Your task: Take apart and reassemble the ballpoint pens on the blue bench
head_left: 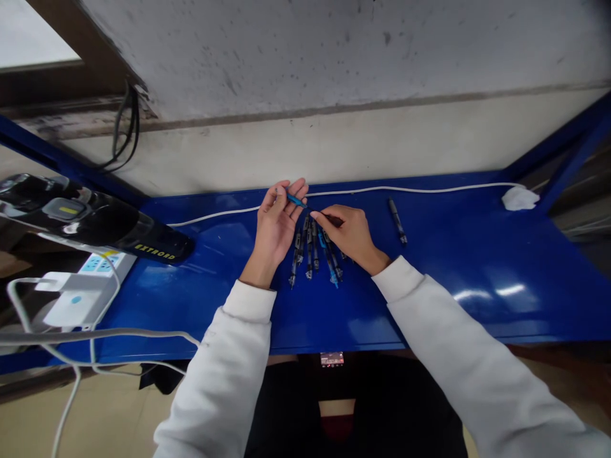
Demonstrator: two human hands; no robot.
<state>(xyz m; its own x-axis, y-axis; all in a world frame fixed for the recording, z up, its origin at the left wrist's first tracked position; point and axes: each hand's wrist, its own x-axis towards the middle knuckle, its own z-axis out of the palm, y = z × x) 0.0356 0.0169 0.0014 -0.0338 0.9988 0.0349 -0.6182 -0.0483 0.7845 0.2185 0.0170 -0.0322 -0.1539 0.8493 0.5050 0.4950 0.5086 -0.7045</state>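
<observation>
A blue pen (296, 200) lies across the fingers of my left hand (277, 222), pinched under the thumb with the palm turned up. Just to its right, my right hand (351, 232) is closed, thumb and forefinger pinched near the pen's lower end. A thin dark piece shows at those fingertips, but its kind is too small to tell. Below both hands, several dark clear-barrelled pens (309, 251) lie in a loose bunch on the blue table (348, 318). Among them is a pen with a bright blue barrel (328, 261). My right hand partly covers the bunch.
One dark pen (397, 221) lies apart on the right. A white cable (405, 189) runs along the back edge to a white lump (520, 198). At the left are a black bottle-shaped device (95, 219), a white power strip (107, 270) and loose cables. A wall (334, 146) stands behind.
</observation>
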